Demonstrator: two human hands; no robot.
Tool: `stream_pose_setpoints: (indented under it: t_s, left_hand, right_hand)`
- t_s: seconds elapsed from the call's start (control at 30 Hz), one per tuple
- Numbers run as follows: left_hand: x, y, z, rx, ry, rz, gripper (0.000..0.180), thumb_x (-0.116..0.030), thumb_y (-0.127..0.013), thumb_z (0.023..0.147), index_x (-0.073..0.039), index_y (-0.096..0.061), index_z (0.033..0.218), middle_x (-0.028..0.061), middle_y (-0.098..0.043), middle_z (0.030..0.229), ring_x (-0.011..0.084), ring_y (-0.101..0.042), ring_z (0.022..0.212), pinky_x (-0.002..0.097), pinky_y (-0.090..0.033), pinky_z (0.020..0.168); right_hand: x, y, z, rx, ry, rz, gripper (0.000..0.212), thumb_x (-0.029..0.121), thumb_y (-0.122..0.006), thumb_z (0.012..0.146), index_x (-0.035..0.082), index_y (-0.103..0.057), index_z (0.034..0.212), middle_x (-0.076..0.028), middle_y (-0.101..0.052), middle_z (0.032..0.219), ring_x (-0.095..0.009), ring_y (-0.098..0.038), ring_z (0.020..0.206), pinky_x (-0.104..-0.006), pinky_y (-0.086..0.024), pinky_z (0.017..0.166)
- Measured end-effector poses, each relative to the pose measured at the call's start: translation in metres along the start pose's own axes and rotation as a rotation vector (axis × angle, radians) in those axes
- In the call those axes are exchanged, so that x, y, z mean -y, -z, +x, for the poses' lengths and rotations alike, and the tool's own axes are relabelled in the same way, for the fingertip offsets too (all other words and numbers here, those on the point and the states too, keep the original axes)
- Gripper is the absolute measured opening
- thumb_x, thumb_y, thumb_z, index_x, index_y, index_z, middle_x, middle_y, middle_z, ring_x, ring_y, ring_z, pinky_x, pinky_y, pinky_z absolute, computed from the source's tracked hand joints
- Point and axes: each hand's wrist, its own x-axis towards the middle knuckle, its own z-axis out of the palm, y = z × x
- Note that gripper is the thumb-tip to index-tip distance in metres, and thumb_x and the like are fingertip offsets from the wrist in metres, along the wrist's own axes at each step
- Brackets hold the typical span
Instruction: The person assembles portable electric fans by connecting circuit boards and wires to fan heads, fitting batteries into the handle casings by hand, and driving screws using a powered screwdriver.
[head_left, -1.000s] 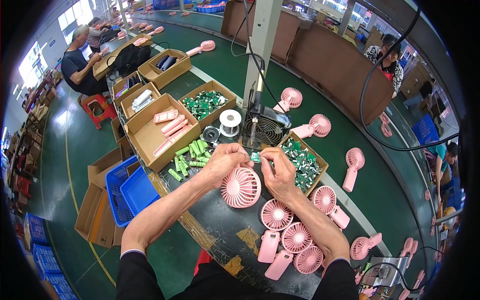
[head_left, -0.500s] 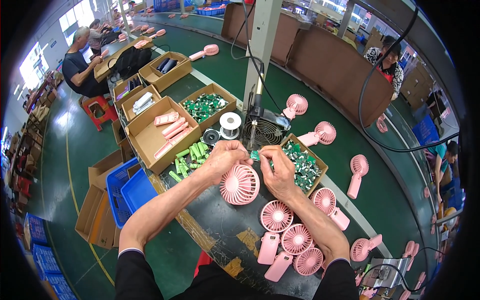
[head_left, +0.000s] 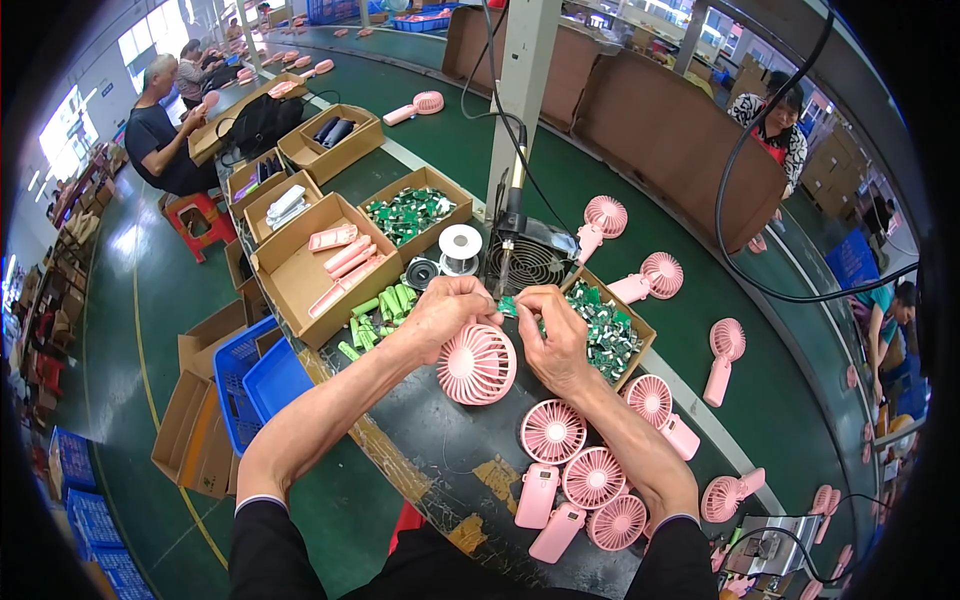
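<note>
My left hand [head_left: 455,315] is closed, its fingertips pinched close to the soldering iron's tip. Below those fingers a pink handheld fan [head_left: 477,365] is held with its round grille facing up. A small green circuit board [head_left: 508,306] lies between the two hands, in the pinch of my right hand [head_left: 555,340]. Just above it, the soldering iron [head_left: 508,250] points downward in a mount. Any wires between the fingertips are too small to make out.
Beside my hands stand a solder spool [head_left: 460,250], loose green batteries [head_left: 380,318] and a box of circuit boards [head_left: 605,335]. Finished-looking pink fans [head_left: 590,478] lie by my right forearm. A box of pink casings [head_left: 300,275] sits left. Fans ride the green conveyor [head_left: 690,310]; co-workers sit beyond.
The pink fans on the conveyor have shifted slightly to the right and nearer. My hands, with the fan and circuit board, have barely moved.
</note>
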Motion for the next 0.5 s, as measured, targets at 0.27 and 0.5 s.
stream_pose_setpoints:
  t_s: [0.27, 0.5]
  left_hand:
    - [0.0002, 0.0014, -0.0009, 0.001, -0.007, 0.008, 0.005, 0.0, -0.057, 0.082, 0.004, -0.061, 0.081, 0.0155, -0.068, 0.079, 0.0136, -0.065, 0.065, 0.0231, -0.053, 0.059]
    - [0.0001, 0.0025, -0.0002, 0.015, -0.016, 0.034, 0.005, -0.001, -0.059, 0.082, 0.003, -0.06, 0.08, 0.014, -0.068, 0.079, 0.0142, -0.065, 0.068, 0.0246, -0.053, 0.061]
  right_hand:
    - [0.0023, 0.0004, 0.0007, 0.008, -0.011, 0.005, 0.017, -0.012, -0.063, 0.078, -0.003, -0.054, 0.09, -0.016, -0.059, 0.086, -0.031, -0.062, 0.074, -0.0362, -0.05, 0.064]
    - [-0.0009, -0.001, 0.0003, 0.009, -0.005, 0.01, 0.018, -0.012, -0.063, 0.078, -0.003, -0.054, 0.09, -0.016, -0.059, 0.086, -0.032, -0.062, 0.074, -0.0363, -0.051, 0.064]
